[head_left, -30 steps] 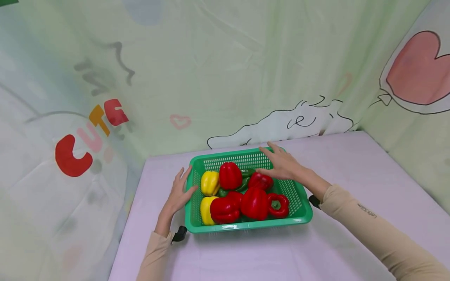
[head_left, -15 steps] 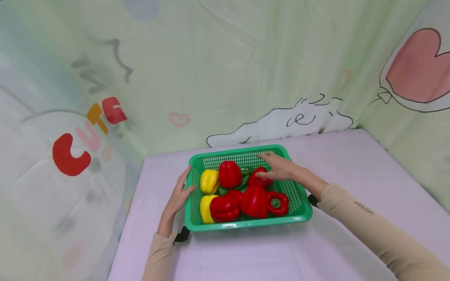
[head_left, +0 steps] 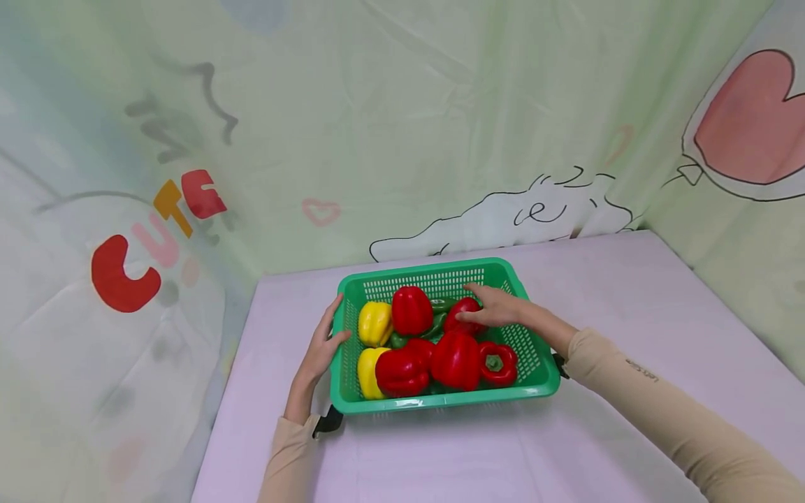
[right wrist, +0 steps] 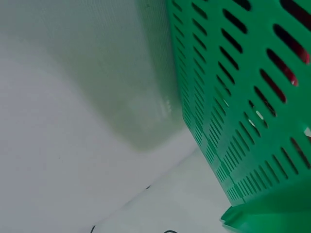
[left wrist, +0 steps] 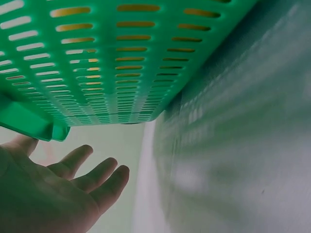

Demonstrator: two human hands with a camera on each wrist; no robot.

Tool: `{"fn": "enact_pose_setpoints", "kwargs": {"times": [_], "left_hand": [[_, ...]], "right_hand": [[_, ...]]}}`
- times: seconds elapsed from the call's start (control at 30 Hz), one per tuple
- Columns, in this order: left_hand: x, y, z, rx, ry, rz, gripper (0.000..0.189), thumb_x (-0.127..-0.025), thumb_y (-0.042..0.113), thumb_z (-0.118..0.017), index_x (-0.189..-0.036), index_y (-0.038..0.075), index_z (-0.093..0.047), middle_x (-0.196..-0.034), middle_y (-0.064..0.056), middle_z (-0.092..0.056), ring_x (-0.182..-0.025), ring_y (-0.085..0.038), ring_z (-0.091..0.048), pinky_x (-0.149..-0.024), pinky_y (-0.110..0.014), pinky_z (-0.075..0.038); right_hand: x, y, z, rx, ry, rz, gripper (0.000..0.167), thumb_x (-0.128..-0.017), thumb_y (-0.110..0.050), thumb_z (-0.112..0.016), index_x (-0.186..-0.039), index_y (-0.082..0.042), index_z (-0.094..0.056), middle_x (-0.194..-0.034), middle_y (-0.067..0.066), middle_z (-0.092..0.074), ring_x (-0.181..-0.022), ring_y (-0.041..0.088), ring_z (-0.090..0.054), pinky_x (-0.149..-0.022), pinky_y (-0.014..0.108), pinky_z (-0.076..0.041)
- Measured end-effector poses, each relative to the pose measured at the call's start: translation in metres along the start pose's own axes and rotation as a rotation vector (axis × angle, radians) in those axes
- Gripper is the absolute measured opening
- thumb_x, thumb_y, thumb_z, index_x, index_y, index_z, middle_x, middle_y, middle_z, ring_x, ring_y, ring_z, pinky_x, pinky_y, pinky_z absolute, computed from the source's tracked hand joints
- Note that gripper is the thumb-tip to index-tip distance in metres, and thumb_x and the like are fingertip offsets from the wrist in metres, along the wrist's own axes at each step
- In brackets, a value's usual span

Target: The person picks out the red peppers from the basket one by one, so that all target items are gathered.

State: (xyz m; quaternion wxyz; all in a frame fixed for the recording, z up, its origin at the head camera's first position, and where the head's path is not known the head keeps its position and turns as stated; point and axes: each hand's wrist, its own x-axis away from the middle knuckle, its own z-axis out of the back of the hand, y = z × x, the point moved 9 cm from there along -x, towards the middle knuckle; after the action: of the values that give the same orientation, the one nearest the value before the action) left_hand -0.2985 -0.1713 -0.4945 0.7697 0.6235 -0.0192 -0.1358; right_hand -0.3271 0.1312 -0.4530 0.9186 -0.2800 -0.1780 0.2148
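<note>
A green plastic basket (head_left: 440,404) holds several red bell peppers (head_left: 411,311), two yellow bell peppers (head_left: 375,325) and long green peppers (head_left: 435,325). At its left rim rests my left hand (head_left: 321,347), thumb over the edge and fingers along the outside. The left wrist view shows that hand's fingers (left wrist: 109,187) loosely spread under the rim. Over the back right corner reaches my right hand (head_left: 501,307), its thumb and fingers spread above a red bell pepper (head_left: 451,323) and partly covering it. The right wrist view has only the basket's slotted wall (right wrist: 218,97), not the hand.
The basket stands on a table with a pale lilac cover (head_left: 597,293). A printed curtain (head_left: 402,140) with cartoon drawings closes off the back and both sides. Black wrist straps (head_left: 328,421) sit close beside the basket.
My right hand has come down and forward into the basket, closer over the back right red bell pepper. My left hand has settled closer against the left rim. The basket has hardly moved.
</note>
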Motion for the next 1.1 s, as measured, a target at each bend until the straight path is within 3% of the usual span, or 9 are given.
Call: {"fn": "enact_pose_setpoints", "kwargs": {"times": [0.13,0.33,0.63,0.9,1.1], "left_hand": [[-0.002,-0.002,-0.001,0.056,-0.008,0.016,0.071,-0.096,0.001,-0.048,-0.159,0.009,-0.015,-0.163,-0.016,-0.012,-0.139,-0.041,-0.03,-0.103,-0.053,-0.039],[0.0,0.001,0.0,0.108,0.009,0.012,0.071,-0.095,0.001,-0.048,-0.158,0.014,-0.019,-0.163,-0.011,-0.018,-0.136,-0.036,-0.034,-0.106,-0.051,-0.035],[-0.001,-0.004,-0.003,0.158,0.012,-0.008,0.071,-0.095,0.003,-0.049,-0.159,0.014,-0.018,-0.163,-0.012,-0.016,-0.138,-0.036,-0.031,-0.106,-0.044,-0.037],[0.0,-0.004,-0.005,0.211,0.014,0.004,0.072,-0.094,0.003,-0.048,-0.159,0.016,-0.018,-0.162,-0.011,-0.016,-0.138,-0.037,-0.031,-0.108,-0.056,-0.032],[0.0,-0.005,-0.005,0.219,0.01,-0.005,0.072,-0.095,0.004,-0.048,-0.159,0.015,-0.017,-0.162,-0.012,-0.016,-0.138,-0.037,-0.03,-0.109,-0.055,-0.031]], "right_hand": [[0.0,0.007,-0.004,-0.03,-0.013,-0.048,0.078,-0.093,-0.035,-0.063,-0.147,0.012,-0.03,-0.142,0.032,-0.043,-0.126,0.046,-0.045,-0.097,0.056,-0.045],[-0.002,0.015,-0.009,-0.086,-0.008,-0.077,0.079,-0.093,-0.036,-0.064,-0.146,0.011,-0.03,-0.131,0.028,-0.052,-0.116,0.041,-0.051,-0.091,0.051,-0.051],[-0.003,0.023,-0.011,-0.167,0.015,-0.114,0.077,-0.093,-0.035,-0.063,-0.146,0.011,-0.03,-0.135,0.03,-0.047,-0.121,0.043,-0.046,-0.095,0.052,-0.048],[-0.003,0.019,-0.008,-0.205,0.029,-0.096,0.07,-0.095,-0.031,-0.061,-0.142,0.014,-0.035,-0.133,0.031,-0.048,-0.119,0.043,-0.047,-0.094,0.05,-0.048],[-0.003,0.019,-0.01,-0.195,0.022,-0.087,0.066,-0.095,-0.027,-0.062,-0.141,0.013,-0.038,-0.13,0.029,-0.051,-0.115,0.04,-0.05,-0.089,0.047,-0.052]]}}
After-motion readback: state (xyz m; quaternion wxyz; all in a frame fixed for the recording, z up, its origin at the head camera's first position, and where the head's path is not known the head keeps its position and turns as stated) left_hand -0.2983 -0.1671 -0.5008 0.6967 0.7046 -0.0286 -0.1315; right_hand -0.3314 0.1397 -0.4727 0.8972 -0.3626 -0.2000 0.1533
